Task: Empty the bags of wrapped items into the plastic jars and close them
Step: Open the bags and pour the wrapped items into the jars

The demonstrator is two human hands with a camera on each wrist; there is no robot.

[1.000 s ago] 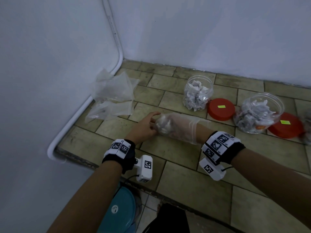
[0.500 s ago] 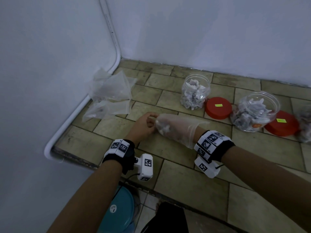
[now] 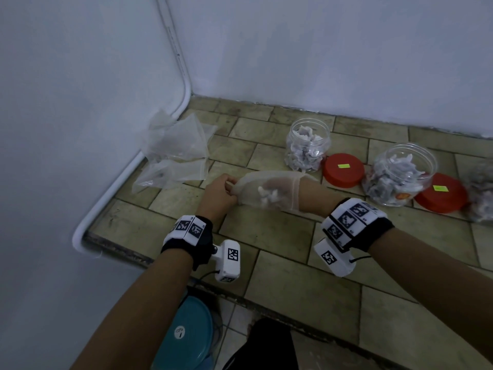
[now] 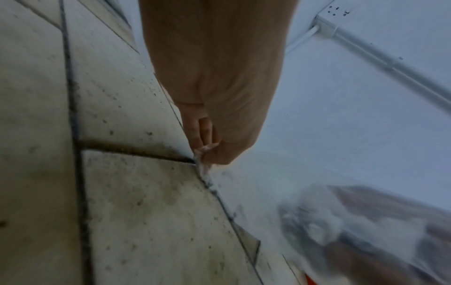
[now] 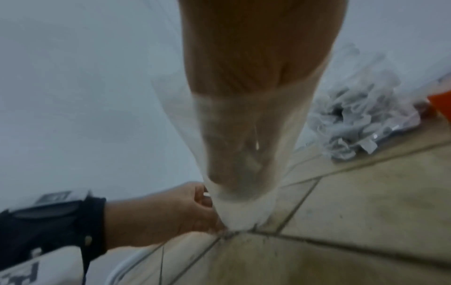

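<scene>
left hand (image 3: pixel 218 194) pinches bag (image 3: pixel 269 192) end, 9 o'clock of right hand (image 3: pixel 266 194) | right hand inside bag, holding white wrapped bits | 2 open jars (image 3: pixel 308 145) (image 3: pixel 400 174) at 1–2 o'clock, part-filled | red lids (image 3: pixel 343 170) (image 3: pixel 441 192) beside each | empty bags (image 3: pixel 176 153) at 10 o'clock | tiled ledge (image 3: pixel 293 263)

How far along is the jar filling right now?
Done: two open jars hold wrapped items, and empty bags lie by the wall. In hand: the right hand is inside a clear bag with a few items; the left hand pinches its end. Left: both red lids go on; another bundle waits at right.
</scene>
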